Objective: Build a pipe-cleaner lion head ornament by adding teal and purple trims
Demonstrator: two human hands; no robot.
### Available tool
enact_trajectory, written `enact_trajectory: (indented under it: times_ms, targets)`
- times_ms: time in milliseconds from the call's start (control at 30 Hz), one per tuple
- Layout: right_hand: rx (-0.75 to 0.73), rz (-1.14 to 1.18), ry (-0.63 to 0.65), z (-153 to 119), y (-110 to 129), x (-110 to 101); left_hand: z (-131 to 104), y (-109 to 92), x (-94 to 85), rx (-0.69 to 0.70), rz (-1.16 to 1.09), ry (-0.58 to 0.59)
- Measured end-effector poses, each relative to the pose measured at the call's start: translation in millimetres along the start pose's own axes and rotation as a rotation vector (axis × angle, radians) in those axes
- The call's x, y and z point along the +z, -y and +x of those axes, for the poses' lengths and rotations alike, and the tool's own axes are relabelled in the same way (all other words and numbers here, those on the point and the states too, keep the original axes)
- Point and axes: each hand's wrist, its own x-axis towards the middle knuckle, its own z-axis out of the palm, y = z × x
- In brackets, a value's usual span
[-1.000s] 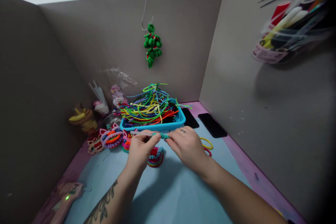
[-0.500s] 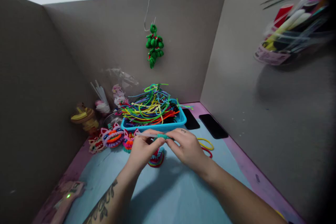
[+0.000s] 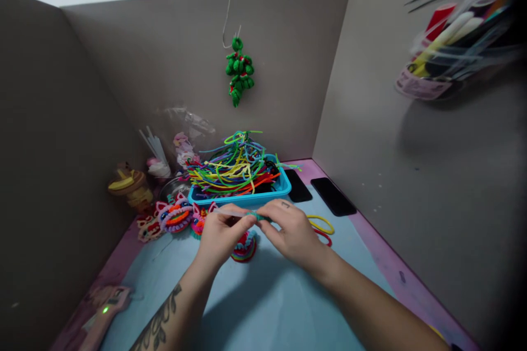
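Observation:
Near the middle of the view, my left hand (image 3: 224, 233) pinches a pale translucent stick (image 3: 230, 212) that points left. At the stick's right end is a small teal fuzzy piece (image 3: 256, 215), between the fingertips of both hands. My right hand (image 3: 290, 227) has its thumb and fingers closed on that teal piece. Below the hands, a round multicoloured fuzzy piece (image 3: 244, 249) lies on the blue mat (image 3: 263, 307), partly hidden by my left hand.
A blue tray (image 3: 284, 186) heaped with coloured pipe cleaners stands behind the hands. Fuzzy animal heads (image 3: 175, 216) lie at left, a pink glue gun (image 3: 109, 307) nearer. Two black phones (image 3: 333, 196), a yellow ring (image 3: 321, 225) and a red ring are at right.
Both hands stay together around the teal piece, of which slightly less shows between the fingers. The whole view has shifted a little.

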Motion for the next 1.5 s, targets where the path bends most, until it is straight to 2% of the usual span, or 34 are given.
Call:
enact_trajectory:
  times_ms: [167,300,400,500,567,700,833,967,1133,1267,1500]
  targets:
    - [-0.013,-0.042,-0.032,-1.6,1.4,0.7,-1.0,-4.0,-0.9,0.031,0.106,0.040]
    - [0.186,0.081,-0.015,1.0,0.8,-1.2,-0.7,-7.7,-2.7,0.055,0.160,0.066]
    - [0.347,0.274,0.124,5.1,0.3,-4.6,-0.6,-10.2,-5.4,0.123,0.193,0.055]
    - [0.418,0.455,0.320,7.4,-1.5,-7.4,0.3,-11.4,-10.2,0.203,0.224,0.080]
    - [0.459,0.529,0.353,7.5,-4.0,-7.7,1.7,-11.7,-14.0,0.219,0.274,0.087]
    - [0.560,0.695,0.217,6.7,-9.5,-6.5,3.8,-11.2,-18.4,0.199,0.360,0.052]
    - [0.587,0.685,0.087,6.7,-12.0,-4.7,2.3,-10.3,-15.7,0.152,0.337,0.066]
    - [0.579,0.561,0.048,6.7,-12.0,-1.6,-0.8,-12.8,-10.4,0.032,0.195,0.104]
    - [0.495,0.390,-0.037,7.1,-9.0,0.7,-3.0,-17.4,-7.6,-0.018,0.090,0.112]
    - [0.500,0.374,-0.089,7.3,-8.1,1.7,-3.5,-17.9,-6.4,-0.037,0.059,0.123]
    - [0.555,0.380,-0.096,6.6,-10.1,2.7,-3.7,-16.5,-4.4,-0.033,0.076,0.151]
